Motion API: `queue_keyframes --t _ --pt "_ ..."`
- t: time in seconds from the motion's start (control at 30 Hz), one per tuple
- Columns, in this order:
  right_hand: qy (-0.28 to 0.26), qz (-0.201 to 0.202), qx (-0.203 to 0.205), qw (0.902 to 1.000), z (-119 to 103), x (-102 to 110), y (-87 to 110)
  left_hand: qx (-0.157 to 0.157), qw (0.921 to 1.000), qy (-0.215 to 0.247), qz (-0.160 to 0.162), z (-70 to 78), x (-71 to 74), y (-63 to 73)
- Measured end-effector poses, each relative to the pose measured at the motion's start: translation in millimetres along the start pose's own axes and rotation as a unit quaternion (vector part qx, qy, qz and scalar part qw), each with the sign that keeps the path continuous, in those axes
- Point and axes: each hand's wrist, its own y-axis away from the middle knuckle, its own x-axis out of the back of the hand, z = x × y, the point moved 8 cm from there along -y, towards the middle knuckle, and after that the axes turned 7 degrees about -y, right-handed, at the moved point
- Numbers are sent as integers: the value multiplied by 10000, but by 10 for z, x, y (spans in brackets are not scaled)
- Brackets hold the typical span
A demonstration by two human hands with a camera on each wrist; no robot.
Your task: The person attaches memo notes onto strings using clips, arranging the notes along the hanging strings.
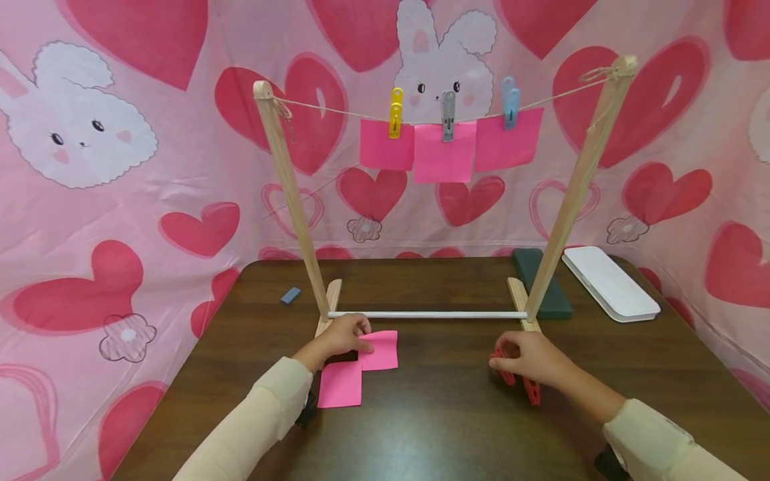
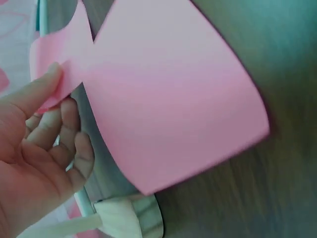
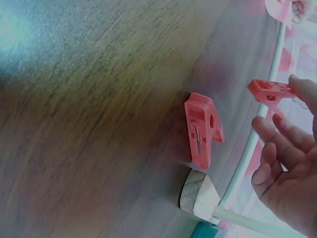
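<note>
My left hand [image 1: 347, 336] pinches a pink paper square [image 1: 381, 351] between thumb and fingers, by its left edge. Another pink square [image 1: 340, 385] lies on the table just below it, overlapped at the corner in the head view. On the right, a red clothespin [image 3: 270, 91] is pinched between the thumb and fingertips of my right hand [image 1: 535, 357]. A second red clothespin [image 3: 202, 131] lies on the table beneath that hand. Beyond both hands, three pink squares hang from a string [image 1: 337, 110], held by a yellow clothespin [image 1: 395, 113], a grey one and blue ones.
A wooden frame with two posts [image 1: 291, 194] and a white crossbar [image 1: 427, 314] stands ahead of the hands. Behind its right post lie a dark green slab [image 1: 550, 294] and a white case [image 1: 610, 284]. A small blue block [image 1: 291, 295] sits to the left.
</note>
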Motion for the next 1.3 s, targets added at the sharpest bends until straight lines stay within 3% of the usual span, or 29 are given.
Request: queue_keyframes --t 0.17,0.37,0.67,0.87,0.97,1.17,1.3 --pt "-182 173 95 9996 2 24 -12 159 9937 1105 -119 24 -63 -10" --pt "-321 229 107 9992 -33 21 -27 292 9716 2349 59 96 -110 -15" --pt "-424 147 591 9972 -206 10 -91 1252 9148 3789 621 14 -154 12" --pt "-439 18 765 9961 -354 19 -151 1403 8852 4336 936 57 -95 44" --pt "-554 -126 986 9935 -512 40 -199 1269 8782 4491 1049 147 -15 81" --pt "-691 -144 1444 9870 -976 187 -355 824 8806 4529 1124 408 178 166" --pt "-497 -122 1672 9846 -1311 324 -450 624 8774 4595 1229 544 355 205"
